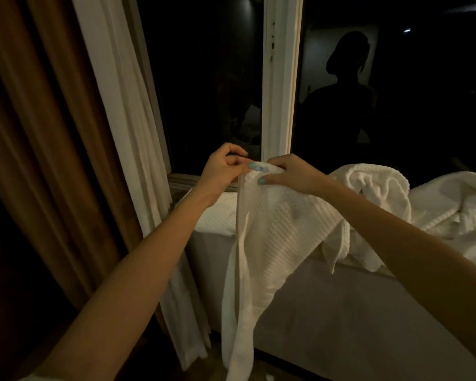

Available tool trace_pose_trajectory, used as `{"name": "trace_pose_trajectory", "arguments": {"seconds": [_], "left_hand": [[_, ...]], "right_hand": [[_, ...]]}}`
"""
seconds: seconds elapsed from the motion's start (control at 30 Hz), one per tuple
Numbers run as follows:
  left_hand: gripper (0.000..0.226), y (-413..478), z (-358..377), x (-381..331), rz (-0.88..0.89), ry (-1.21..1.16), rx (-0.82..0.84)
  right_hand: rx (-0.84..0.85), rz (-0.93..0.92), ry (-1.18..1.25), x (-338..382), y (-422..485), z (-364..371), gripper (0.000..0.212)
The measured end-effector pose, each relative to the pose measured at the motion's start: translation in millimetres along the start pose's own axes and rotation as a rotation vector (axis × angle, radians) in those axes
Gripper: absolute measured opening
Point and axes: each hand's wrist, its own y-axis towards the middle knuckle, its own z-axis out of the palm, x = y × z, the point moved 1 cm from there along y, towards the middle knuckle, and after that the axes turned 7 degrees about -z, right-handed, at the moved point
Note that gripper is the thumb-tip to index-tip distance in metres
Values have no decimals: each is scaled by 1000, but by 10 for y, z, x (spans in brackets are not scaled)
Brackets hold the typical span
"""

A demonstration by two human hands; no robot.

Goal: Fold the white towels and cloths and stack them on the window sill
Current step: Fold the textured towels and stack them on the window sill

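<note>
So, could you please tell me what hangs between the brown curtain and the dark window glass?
A white curtain hangs between them, as the head view shows.

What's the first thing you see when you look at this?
A long white cloth hangs in the middle, pinched at its top by the left hand and the right hand. More crumpled white cloths lie on the sill at the right, below a dark window.

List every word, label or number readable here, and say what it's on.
No text here can be read.
Small label with bluish print, on the top edge of the white cloth gripped by the left hand and the right hand: too small and blurred to read.
</note>
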Motion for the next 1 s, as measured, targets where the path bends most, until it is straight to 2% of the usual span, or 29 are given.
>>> {"name": "trace_pose_trajectory", "arguments": {"seconds": [0.1, 0.27, 0.37, 0.43, 0.53, 0.6, 0.77, 0.83, 0.9, 1.0], "left_hand": [[26, -56, -114, 204, -132, -101, 55], [11, -221, -97, 629, -254, 11, 129], [18, -245, -41, 724, -204, 77, 97], [12, -239, -18, 715, -187, 63, 114], [0, -219, 9, 638, -182, 13, 149], [2, -190, 46, 629, -174, -6, 164], [7, -170, 100, 689, -162, 48, 190], [18, -194, 116, 748, -130, 190, 142], [29, -245, 138, 849, -61, 232, 40], [19, -327, 166, 997, -7, 183, 34]], "right_hand": [[-33, 9, 43, 22, 0, 88, 30], [-49, 53, 81, -4, -16, 158, 36], [-14, 116, 64, -54, 4, 150, 33], [12, 136, 31, -93, 7, 103, 26], [22, 81, 2, -123, 9, 42, 27], [38, 48, -8, -117, 6, 36, 28], [-6, -56, -18, -97, -29, 43, 15], [4, -70, -24, -91, -53, 69, 9], [5, -78, -24, -104, -71, 95, 7], [-51, -31, 7, -138, -87, 66, 10]]}}
